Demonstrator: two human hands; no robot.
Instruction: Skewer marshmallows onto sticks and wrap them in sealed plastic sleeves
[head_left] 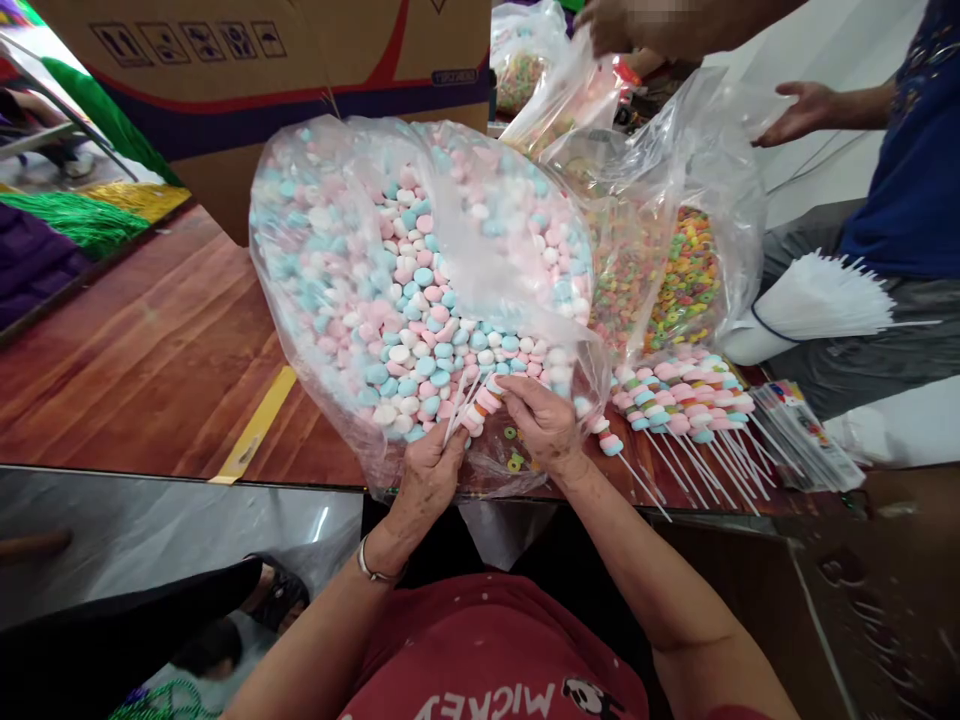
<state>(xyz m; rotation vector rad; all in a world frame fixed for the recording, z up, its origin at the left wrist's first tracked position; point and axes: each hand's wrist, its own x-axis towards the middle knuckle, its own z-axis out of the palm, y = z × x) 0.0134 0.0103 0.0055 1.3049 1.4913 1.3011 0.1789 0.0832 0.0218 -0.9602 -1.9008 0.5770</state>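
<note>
My left hand (435,462) is closed, thumb against fingers, with several thin white sticks (459,405) gripped and pointing up and away from me; the lower end of a candy skewer (484,402) sits right at these fingertips. My right hand (546,425) has thumb and forefinger drawn together in a pinch at the skewer's upper end, on a pale marshmallow; the exact contact of its other fingers cannot be determined. The skewer is held tilted between both hands, above the near edge of the opened marshmallow bag (480,270), and shows pink and white marshmallows with orange-red pieces between them. The bag lies on the wood-grain table (157,335), contents pink, white and pale blue, its opening turned towards me. A few loose gummy rings (514,463) lie on clear plastic, below and between my hands. Just right of my right hand, a single finished skewer (611,443) lies on the table, stick end towards me; beyond it is a heaped row of skewers (686,395), touching one another, sticks likewise turned my way. Flat clear packets (810,435) lie right of that row. Behind it stands a bag of multicoloured gummies (679,160), with a co-worker's open hand (799,112) near its plastic. A banded bundle of white sticks (825,295) is at far right. A cardboard box (300,85) stands behind the marshmallow bag.
</note>
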